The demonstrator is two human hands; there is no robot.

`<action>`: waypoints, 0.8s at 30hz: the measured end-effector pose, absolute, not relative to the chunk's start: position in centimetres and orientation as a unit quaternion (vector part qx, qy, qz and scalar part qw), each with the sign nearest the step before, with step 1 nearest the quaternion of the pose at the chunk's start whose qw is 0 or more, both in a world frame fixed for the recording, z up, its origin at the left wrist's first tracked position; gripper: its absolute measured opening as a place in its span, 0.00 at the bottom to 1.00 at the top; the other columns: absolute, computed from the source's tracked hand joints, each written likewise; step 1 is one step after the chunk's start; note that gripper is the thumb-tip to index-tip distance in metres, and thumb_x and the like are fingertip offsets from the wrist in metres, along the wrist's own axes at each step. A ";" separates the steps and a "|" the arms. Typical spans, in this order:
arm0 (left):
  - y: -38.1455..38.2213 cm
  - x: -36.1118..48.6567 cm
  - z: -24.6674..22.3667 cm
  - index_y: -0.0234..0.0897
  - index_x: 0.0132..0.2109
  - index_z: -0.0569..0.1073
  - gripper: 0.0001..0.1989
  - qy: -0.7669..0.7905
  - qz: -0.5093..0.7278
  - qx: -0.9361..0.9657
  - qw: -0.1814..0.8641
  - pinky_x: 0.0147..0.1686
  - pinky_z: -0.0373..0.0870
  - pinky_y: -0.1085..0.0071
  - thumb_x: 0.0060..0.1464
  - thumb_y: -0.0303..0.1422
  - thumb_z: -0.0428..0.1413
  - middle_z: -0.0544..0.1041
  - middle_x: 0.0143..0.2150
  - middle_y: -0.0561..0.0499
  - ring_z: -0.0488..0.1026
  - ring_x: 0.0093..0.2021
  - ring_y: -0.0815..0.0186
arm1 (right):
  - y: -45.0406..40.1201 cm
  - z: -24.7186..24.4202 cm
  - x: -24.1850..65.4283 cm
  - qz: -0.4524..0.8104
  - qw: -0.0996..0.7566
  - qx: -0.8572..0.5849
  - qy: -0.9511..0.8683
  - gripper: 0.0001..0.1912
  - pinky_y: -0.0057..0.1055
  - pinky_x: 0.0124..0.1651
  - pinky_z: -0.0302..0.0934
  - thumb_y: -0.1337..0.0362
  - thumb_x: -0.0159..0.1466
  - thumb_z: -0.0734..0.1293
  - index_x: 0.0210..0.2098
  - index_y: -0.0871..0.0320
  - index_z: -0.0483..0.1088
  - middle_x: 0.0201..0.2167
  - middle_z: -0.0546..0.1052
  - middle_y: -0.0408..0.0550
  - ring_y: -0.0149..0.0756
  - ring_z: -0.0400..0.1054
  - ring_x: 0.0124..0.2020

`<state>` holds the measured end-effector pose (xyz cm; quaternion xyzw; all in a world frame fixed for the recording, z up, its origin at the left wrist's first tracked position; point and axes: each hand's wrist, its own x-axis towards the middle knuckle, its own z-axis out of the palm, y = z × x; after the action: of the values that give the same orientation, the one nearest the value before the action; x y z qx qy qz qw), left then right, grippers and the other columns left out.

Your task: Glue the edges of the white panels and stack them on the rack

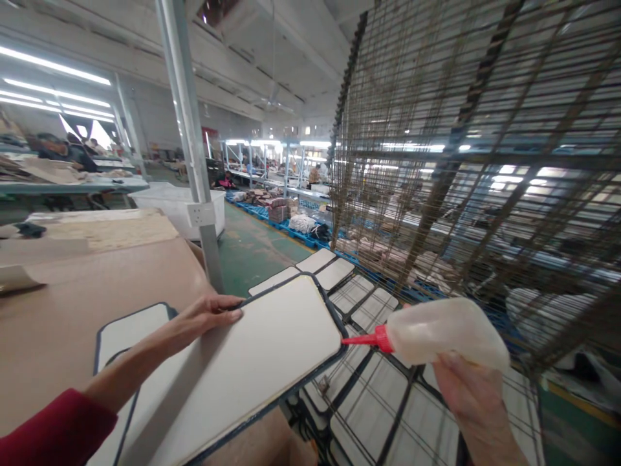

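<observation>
– Bottle in which hand?
– In the right hand, gripped from below, with red nozzle aimed left at the dark edging of the white panel, close by a rounded corner. Contact hard to tell.
– And the left hand?
– Pinching the far edge of that same panel.
– Nearby?
– To the right, similar panels in rows beside a tall wire rack; to the left, a tan tabletop.

White bin behind a metal post
</observation>
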<state>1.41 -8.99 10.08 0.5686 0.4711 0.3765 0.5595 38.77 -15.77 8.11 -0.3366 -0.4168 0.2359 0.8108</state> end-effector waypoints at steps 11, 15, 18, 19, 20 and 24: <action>-8.1 3.6 4.8 0.31 0.42 0.77 0.26 0.437 0.437 0.534 0.577 0.29 0.67 0.73 0.42 0.47 0.63 0.79 0.30 0.48 0.74 0.30 0.62 | -13.6 6.1 34.4 0.272 0.875 -0.279 -0.287 0.29 0.39 0.40 0.71 0.60 0.48 0.75 0.49 0.55 0.70 0.44 0.76 0.49 0.46 0.69 0.47; -8.2 3.1 3.7 0.32 0.42 0.77 0.24 0.429 0.421 0.541 0.588 0.29 0.66 0.74 0.43 0.46 0.63 0.79 0.31 0.48 0.74 0.30 0.62 | -12.4 7.2 35.8 0.219 0.879 -0.277 -0.322 0.26 0.45 0.49 0.66 0.61 0.47 0.75 0.46 0.55 0.71 0.43 0.76 0.48 0.46 0.68 0.49; -8.1 2.2 3.9 0.32 0.43 0.77 0.23 0.433 0.408 0.541 0.595 0.31 0.67 0.73 0.43 0.45 0.63 0.79 0.33 0.48 0.74 0.32 0.61 | -12.2 7.6 37.1 0.218 0.862 -0.289 -0.356 0.27 0.48 0.49 0.66 0.61 0.44 0.77 0.44 0.55 0.72 0.38 0.77 0.50 0.47 0.70 0.44; -8.0 2.0 4.1 0.33 0.43 0.77 0.24 0.439 0.404 0.540 0.594 0.32 0.68 0.73 0.43 0.45 0.64 0.79 0.33 0.48 0.74 0.32 0.61 | -12.2 7.6 37.4 0.230 0.853 -0.293 -0.366 0.27 0.50 0.49 0.65 0.61 0.43 0.77 0.43 0.56 0.73 0.36 0.77 0.50 0.47 0.71 0.42; -8.0 1.7 4.3 0.33 0.44 0.77 0.24 0.446 0.400 0.540 0.592 0.32 0.68 0.72 0.42 0.45 0.64 0.79 0.33 0.48 0.74 0.32 0.61 | -12.2 7.6 37.7 0.242 0.845 -0.297 -0.374 0.26 0.52 0.49 0.65 0.61 0.42 0.77 0.41 0.56 0.73 0.34 0.78 0.50 0.47 0.72 0.40; -8.0 1.1 5.0 0.32 0.45 0.77 0.26 0.464 0.387 0.535 0.591 0.30 0.69 0.71 0.41 0.46 0.65 0.80 0.33 0.47 0.75 0.32 0.59 | -12.2 7.6 38.4 0.276 0.821 -0.308 -0.394 0.23 0.55 0.50 0.63 0.61 0.42 0.77 0.38 0.55 0.74 0.29 0.77 0.50 0.45 0.72 0.33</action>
<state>1.13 -8.01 5.00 0.5348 0.4636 0.3873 0.5908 38.36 -12.19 7.57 -0.3083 -0.3940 0.2764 0.8206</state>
